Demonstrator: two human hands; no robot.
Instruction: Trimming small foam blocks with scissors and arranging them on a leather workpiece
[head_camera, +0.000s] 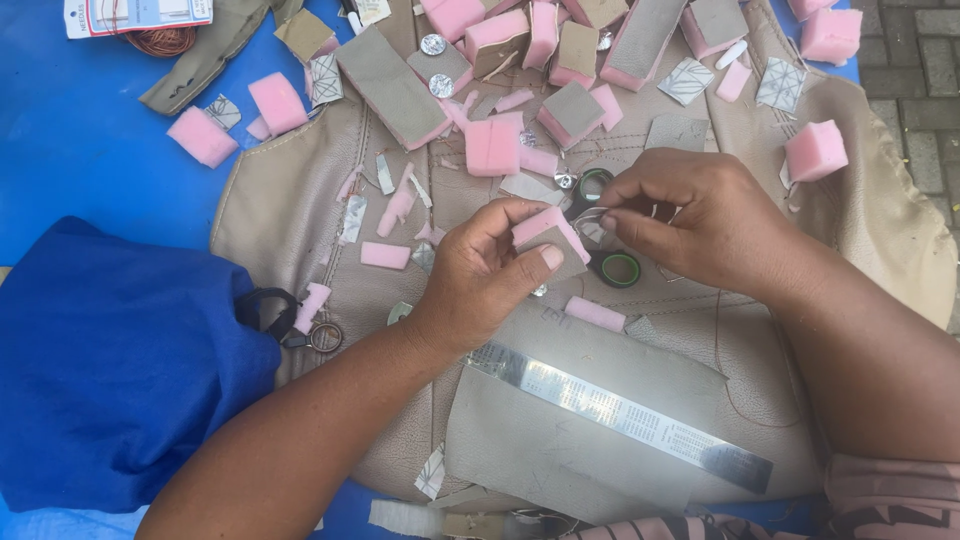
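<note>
My left hand (490, 275) pinches a small pink foam block (545, 228) with a grey-beige facing, held just above a beige leather sheet (280, 200). My right hand (690, 220) is closed right next to it, fingertips meeting at the block's edge, apparently gripping a thin needle or thread; a fine thread (725, 370) trails down over the leather. Scissors with green-lined black handles (612, 262) lie under and between my two hands.
Many pink foam pieces (495, 145), some faced with grey fabric, and silvery scraps litter the leather. A metal ruler (620, 410) lies in front. A blue cloth bag (110, 370) sits at left, second scissors (300, 325) beside it. Paved ground shows at far right.
</note>
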